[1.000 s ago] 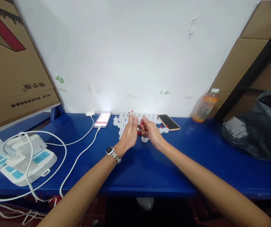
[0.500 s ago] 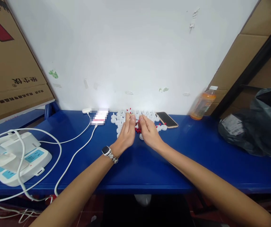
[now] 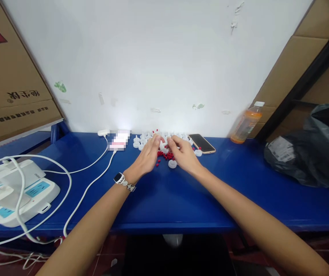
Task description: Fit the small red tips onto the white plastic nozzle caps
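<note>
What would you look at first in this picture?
Probably the two hands, left and right, meeting in the middle of the bright blue table, over a heap of small white caps and tiny red bits. After that, the orange bottle by the wall on the right, and the white power strip with looping cables on the left.

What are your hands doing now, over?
Left hand and right hand down among white caps and red beads. Grip unclear. Phone beside, not blocking.
</note>
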`<state>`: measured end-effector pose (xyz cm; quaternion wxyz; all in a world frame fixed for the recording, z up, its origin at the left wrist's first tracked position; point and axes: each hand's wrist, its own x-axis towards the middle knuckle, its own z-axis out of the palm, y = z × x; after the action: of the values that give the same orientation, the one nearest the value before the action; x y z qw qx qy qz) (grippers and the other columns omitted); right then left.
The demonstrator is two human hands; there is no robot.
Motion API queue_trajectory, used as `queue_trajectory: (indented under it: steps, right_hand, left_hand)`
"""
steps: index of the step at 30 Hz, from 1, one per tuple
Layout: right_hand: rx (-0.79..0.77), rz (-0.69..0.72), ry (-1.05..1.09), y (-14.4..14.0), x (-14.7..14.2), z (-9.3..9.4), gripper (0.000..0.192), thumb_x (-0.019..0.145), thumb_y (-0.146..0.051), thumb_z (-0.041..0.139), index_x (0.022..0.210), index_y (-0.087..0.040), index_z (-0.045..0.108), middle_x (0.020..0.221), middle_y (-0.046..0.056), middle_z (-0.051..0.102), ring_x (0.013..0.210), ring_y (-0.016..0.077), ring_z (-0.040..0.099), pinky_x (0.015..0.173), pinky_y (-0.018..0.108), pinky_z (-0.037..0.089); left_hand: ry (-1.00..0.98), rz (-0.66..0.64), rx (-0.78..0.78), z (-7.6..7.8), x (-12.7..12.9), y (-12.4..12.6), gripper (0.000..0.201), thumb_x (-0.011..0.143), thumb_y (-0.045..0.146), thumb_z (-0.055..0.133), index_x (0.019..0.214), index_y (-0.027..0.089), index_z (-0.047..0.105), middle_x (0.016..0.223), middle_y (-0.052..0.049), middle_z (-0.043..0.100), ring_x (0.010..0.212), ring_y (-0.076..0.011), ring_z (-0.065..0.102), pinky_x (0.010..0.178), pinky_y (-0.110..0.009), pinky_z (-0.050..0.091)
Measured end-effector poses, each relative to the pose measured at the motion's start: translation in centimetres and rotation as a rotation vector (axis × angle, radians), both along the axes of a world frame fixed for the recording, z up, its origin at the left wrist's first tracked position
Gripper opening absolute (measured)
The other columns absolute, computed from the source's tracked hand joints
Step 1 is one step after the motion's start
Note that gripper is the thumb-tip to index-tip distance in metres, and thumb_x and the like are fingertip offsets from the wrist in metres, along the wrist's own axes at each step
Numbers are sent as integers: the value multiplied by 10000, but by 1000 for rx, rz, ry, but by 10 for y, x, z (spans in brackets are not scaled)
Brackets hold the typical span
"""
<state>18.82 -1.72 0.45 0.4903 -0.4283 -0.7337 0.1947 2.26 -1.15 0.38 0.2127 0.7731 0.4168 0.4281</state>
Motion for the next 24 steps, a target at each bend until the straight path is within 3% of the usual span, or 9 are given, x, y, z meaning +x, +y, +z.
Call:
queue_trajectory:
  steps: [5,10,14,19,24]
  right_hand:
    - [-5,-2,-225,4,17,4,241,939,-376,541,849,-193,672,754,6,651,686,147,531,647,278,365]
    - [34,188,-590,3,21,3,178,889,-276,597,764,-196,696,746,34,665,809,193,541,763,326,365]
    - [82,101,-796,3,23,2,170,877,-290,602,775,-198,701,794,61,644,887,236,512,823,387,319]
    - [113,32,-830,-1,19,2,129,850,-308,638,891,-202,699,847,67,619,907,250,490,832,400,308]
    - [219,87,-850,-6,0,-7,205,891,-378,640,1002,-222,712,969,89,600,996,266,474,871,413,305]
  left_hand:
    - [172,69,86,7,-29,17,444,1023,481,291,950,188,616,900,-62,630,888,-216,576,836,-361,431]
    - [361,69,-92,9,-55,26,276,879,425,563,834,168,653,765,-41,654,684,-183,569,654,-305,408]
    - [411,12,-204,11,-64,24,318,767,479,680,853,175,718,766,-38,662,690,-182,586,611,-282,397]
    - [424,-30,-308,14,-69,21,322,667,411,747,884,174,768,773,-42,685,687,-179,595,585,-263,397]
    - [429,-73,-345,13,-69,22,185,686,306,687,787,173,767,724,-43,702,678,-182,604,601,-273,399]
